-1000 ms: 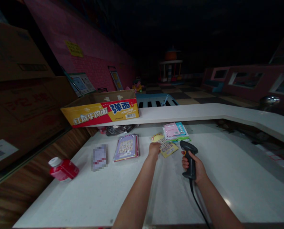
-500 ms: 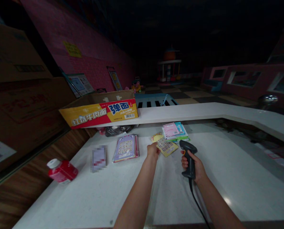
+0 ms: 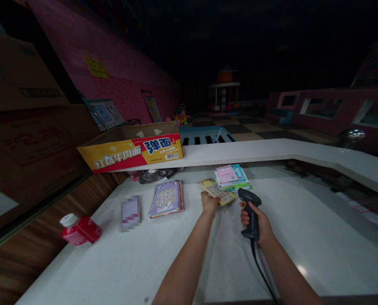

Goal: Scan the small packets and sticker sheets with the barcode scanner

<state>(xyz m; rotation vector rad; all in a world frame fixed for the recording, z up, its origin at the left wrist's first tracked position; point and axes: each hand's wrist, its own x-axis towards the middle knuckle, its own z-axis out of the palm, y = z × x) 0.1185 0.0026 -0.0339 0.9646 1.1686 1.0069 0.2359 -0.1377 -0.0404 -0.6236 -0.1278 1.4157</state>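
Note:
My left hand (image 3: 210, 203) has its fingers closed on the near edge of a yellow printed packet (image 3: 222, 192), which shows a grid of small pictures. Just beyond it lies a pile of pink, blue and green packets (image 3: 230, 176). In my right hand (image 3: 261, 222) is a black barcode scanner (image 3: 252, 212), held upright by its handle, its head above the counter close to the yellow packet. A cord runs from the handle down toward the near edge. To the left, a stack of purple printed packets (image 3: 166, 198) rests on the counter.
A red bottle with a white cap (image 3: 81, 231) and a blurred-out purple item (image 3: 131, 213) are at the left of the white counter (image 3: 112, 271). An open noodle carton (image 3: 138, 152) sits on the raised ledge (image 3: 239, 150). Brown cardboard boxes (image 3: 39, 144) stand far left.
My left hand has shifted slightly right, and the yellow packet has turned and lies at a different angle. The scanner in my right hand has barely moved.

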